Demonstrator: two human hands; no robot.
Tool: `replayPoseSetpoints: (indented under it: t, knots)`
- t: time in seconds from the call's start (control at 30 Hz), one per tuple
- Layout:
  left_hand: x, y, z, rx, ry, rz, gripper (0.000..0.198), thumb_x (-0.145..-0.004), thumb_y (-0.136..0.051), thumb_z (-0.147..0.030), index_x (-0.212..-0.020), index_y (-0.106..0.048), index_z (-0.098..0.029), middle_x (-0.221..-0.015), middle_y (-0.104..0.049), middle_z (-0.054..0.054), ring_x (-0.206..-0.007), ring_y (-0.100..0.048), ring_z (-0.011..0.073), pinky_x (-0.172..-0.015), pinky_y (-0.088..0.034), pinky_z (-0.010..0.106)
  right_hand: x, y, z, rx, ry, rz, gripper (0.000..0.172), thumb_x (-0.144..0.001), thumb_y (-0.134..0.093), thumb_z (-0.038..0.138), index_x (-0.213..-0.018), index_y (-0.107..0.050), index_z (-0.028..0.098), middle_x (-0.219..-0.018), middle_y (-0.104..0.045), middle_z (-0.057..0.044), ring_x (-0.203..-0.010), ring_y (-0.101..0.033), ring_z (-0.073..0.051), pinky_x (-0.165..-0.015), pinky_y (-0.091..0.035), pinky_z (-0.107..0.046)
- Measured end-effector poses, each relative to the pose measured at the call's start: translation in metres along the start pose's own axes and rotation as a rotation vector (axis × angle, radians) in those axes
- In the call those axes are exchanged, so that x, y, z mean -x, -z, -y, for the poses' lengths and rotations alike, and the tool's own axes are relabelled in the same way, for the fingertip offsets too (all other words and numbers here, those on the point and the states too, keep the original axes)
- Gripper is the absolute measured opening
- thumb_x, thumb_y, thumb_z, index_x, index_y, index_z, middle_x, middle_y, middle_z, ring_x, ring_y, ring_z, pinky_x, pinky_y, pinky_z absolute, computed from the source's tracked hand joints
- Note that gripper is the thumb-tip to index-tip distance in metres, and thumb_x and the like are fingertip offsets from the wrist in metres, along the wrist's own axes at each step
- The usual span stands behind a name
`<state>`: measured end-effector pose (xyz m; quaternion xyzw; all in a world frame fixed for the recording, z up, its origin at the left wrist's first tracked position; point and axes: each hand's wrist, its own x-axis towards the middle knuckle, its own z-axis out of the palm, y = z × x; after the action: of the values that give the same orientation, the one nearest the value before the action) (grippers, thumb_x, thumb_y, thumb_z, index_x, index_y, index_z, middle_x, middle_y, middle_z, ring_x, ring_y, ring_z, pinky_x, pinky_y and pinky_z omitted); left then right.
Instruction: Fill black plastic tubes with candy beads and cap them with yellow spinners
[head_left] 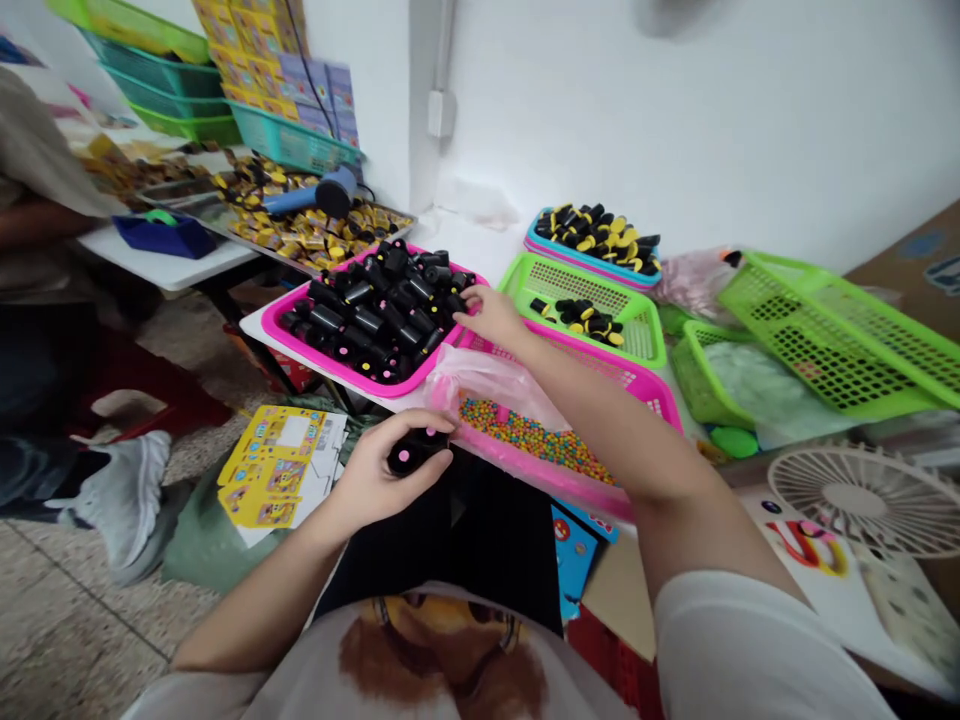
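Note:
My left hand (390,465) is closed around black plastic tubes (411,450) with pink dots on their ends, held just below the table edge. My right hand (491,312) reaches across to the right edge of a pink tray (300,350) heaped with more black tubes (379,305); its fingers curl down among them, and whether they grip one is hidden. Under my right forearm lies a second pink tray (652,385) holding a clear plastic bag (491,385) and a bed of small multicoloured candies (532,440).
A green tray (645,330) holds a few black-and-yellow pieces; a blue-pink tray (592,255) behind holds many. Empty green baskets (840,340) lie right, a white fan (870,495) near. Another person (45,300) sits left at a table with yellow packets. Yellow cards (281,465) lie on the floor.

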<state>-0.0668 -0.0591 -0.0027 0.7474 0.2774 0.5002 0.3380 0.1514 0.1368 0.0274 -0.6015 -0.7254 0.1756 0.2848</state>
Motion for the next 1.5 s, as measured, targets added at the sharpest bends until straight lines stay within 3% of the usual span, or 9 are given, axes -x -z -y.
replayPoseSetpoints:
  t: [0.17, 0.33, 0.5, 0.8, 0.9, 0.97, 1.13, 1.37, 1.5]
  knots:
    - [-0.002, 0.007, 0.001, -0.013, -0.065, 0.063, 0.030, -0.089, -0.069, -0.008, -0.114, -0.065, -0.024, -0.103, -0.071, 0.005, -0.096, -0.075, 0.0202, -0.088, -0.061, 0.036, 0.029, 0.037, 0.019, -0.103, 0.057, -0.044, 0.036, -0.086, -0.066, 0.013, -0.122, -0.072, 0.009, -0.113, -0.073, -0.008, -0.098, -0.068, -0.018, -0.093, -0.052, -0.031]
    - [-0.014, 0.010, 0.005, -0.150, -0.067, -0.013, 0.037, -0.084, -0.082, -0.017, -0.115, -0.065, -0.026, -0.114, -0.064, 0.006, -0.107, -0.068, 0.0226, -0.091, -0.059, 0.038, 0.123, 0.094, 0.053, -0.146, 0.332, 0.237, 0.043, -0.078, -0.073, 0.015, -0.120, -0.068, 0.019, -0.099, -0.070, 0.001, -0.078, -0.063, -0.011, -0.073, -0.052, -0.024]
    - [-0.035, -0.019, 0.003, -0.083, -0.193, 0.004, 0.070, -0.073, -0.095, -0.043, -0.132, -0.058, -0.033, -0.120, -0.067, 0.004, -0.116, -0.068, 0.0264, -0.099, -0.059, 0.043, 0.190, 0.098, 0.074, -0.222, 0.324, 0.270, 0.020, -0.088, -0.077, 0.022, -0.104, -0.065, 0.021, -0.103, -0.073, 0.000, -0.089, -0.068, -0.013, -0.084, -0.056, -0.026]
    - [-0.054, -0.036, -0.004, -0.112, -0.155, 0.070, 0.030, -0.082, -0.079, -0.015, -0.107, -0.069, -0.028, -0.104, -0.072, 0.000, -0.097, -0.071, 0.0193, -0.088, -0.060, 0.036, 0.177, 0.127, 0.011, 0.049, 0.230, 0.023, 0.032, -0.098, -0.071, 0.033, -0.128, -0.069, 0.022, -0.133, -0.072, -0.007, -0.114, -0.072, -0.024, -0.101, -0.058, -0.041]
    - [-0.052, -0.033, -0.001, -0.121, -0.143, 0.074, 0.031, -0.082, -0.079, -0.014, -0.109, -0.068, -0.026, -0.105, -0.071, 0.001, -0.097, -0.071, 0.0182, -0.087, -0.060, 0.034, 0.180, 0.119, -0.032, 0.370, -0.021, 0.207, 0.058, -0.085, -0.084, 0.026, -0.139, -0.065, 0.018, -0.138, -0.071, -0.017, -0.129, -0.066, -0.039, -0.108, -0.053, -0.054]
    - [-0.052, -0.034, 0.000, -0.129, -0.147, 0.083, 0.033, -0.082, -0.078, -0.013, -0.110, -0.068, -0.026, -0.105, -0.071, 0.002, -0.098, -0.071, 0.0183, -0.088, -0.060, 0.033, 0.190, 0.109, -0.045, 0.463, -0.145, 0.401, 0.039, -0.091, -0.075, 0.022, -0.129, -0.070, 0.014, -0.123, -0.077, -0.020, -0.113, -0.074, -0.038, -0.095, -0.058, -0.050]
    - [-0.058, -0.041, 0.004, -0.231, -0.205, 0.144, 0.034, -0.084, -0.076, -0.013, -0.113, -0.068, -0.029, -0.107, -0.070, 0.003, -0.097, -0.072, 0.0195, -0.086, -0.063, 0.033, 0.218, 0.100, -0.024, 0.495, -0.033, 0.638, 0.022, -0.091, -0.058, 0.005, -0.090, -0.077, 0.016, -0.086, -0.080, -0.010, -0.077, -0.075, -0.026, -0.077, -0.052, -0.037]
    - [-0.065, -0.050, 0.005, -0.311, -0.298, 0.207, 0.034, -0.087, -0.069, -0.013, -0.116, -0.072, -0.030, -0.108, -0.070, 0.006, -0.097, -0.073, 0.0232, -0.080, -0.069, 0.036, 0.214, 0.115, -0.013, 0.011, 0.062, 0.513, 0.061, -0.077, -0.056, 0.001, -0.132, -0.068, 0.025, -0.122, -0.079, -0.007, -0.102, -0.074, -0.025, -0.080, -0.055, -0.033]
    - [-0.038, -0.043, 0.019, -0.242, -0.235, 0.220, 0.046, -0.083, -0.070, -0.016, -0.123, -0.077, -0.038, -0.119, -0.073, 0.007, -0.104, -0.074, 0.0294, -0.075, -0.073, 0.044, 0.211, 0.123, -0.008, -0.169, -0.113, 0.605, 0.023, -0.095, -0.059, 0.021, -0.116, -0.068, 0.021, -0.101, -0.080, -0.004, -0.083, -0.072, -0.020, -0.066, -0.050, -0.027]
